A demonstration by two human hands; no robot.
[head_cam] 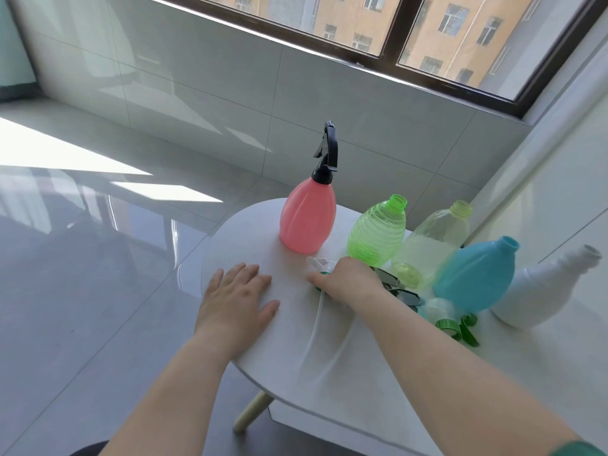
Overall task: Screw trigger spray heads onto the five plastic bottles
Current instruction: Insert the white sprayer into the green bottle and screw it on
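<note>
A pink bottle (307,218) with a black trigger head (326,152) screwed on stands at the back of the round white table (296,340). To its right stand a bright green bottle (376,233), a pale clear-green bottle (434,238), a blue bottle (473,274) and a white bottle (539,287), all with bare necks. My right hand (348,278) closes over a white and green spray head (317,269) whose clear tube (316,320) trails toward me. My left hand (235,302) lies flat on the table, fingers apart. More spray heads (457,327) lie behind my right wrist.
The table stands against a white cabinet (543,192) on the right and near a tiled wall under a window (411,34). Glossy grey floor (82,258) lies to the left. A wooden table leg (251,411) shows under the front edge.
</note>
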